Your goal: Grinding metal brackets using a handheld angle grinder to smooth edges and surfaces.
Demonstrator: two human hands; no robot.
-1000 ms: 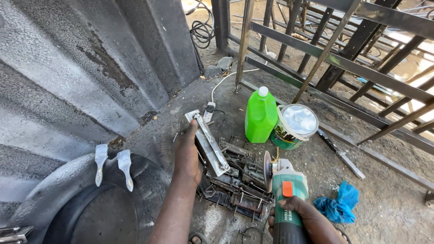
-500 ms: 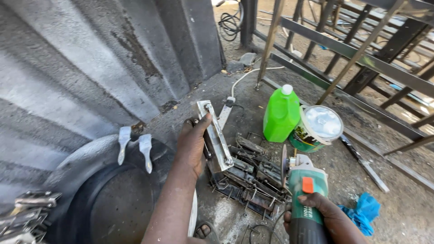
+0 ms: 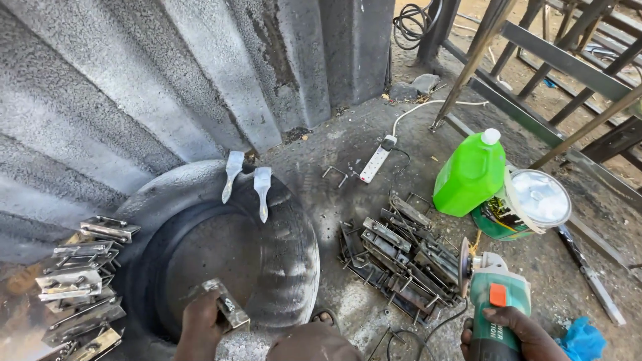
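Note:
My left hand [image 3: 200, 319] grips a short metal bracket piece [image 3: 226, 304] over the near rim of a grey-painted tyre [image 3: 294, 234]. My right hand [image 3: 511, 334] holds a green angle grinder [image 3: 493, 294] by its body, its disc [image 3: 463, 267] upright beside a pile of metal bracket pieces [image 3: 394, 257] on the concrete ground. Two paintbrushes [image 3: 247, 180] lie on the tyre's far rim. My knee shows at the bottom edge.
A stack of shiny metal pieces [image 3: 80, 284] sits left of the tyre. A corrugated metal sheet [image 3: 167, 73] stands behind. A green jug [image 3: 471, 174], a paint tin [image 3: 528, 204], a white power strip [image 3: 376, 160], a blue cloth [image 3: 582, 337] and steel frames [image 3: 555, 60] lie to the right.
My left hand has lifted a metal piece off the pile and carried it left over the tyre. The view has swung left, showing the stack of shiny pieces. The grinder stays in my right hand.

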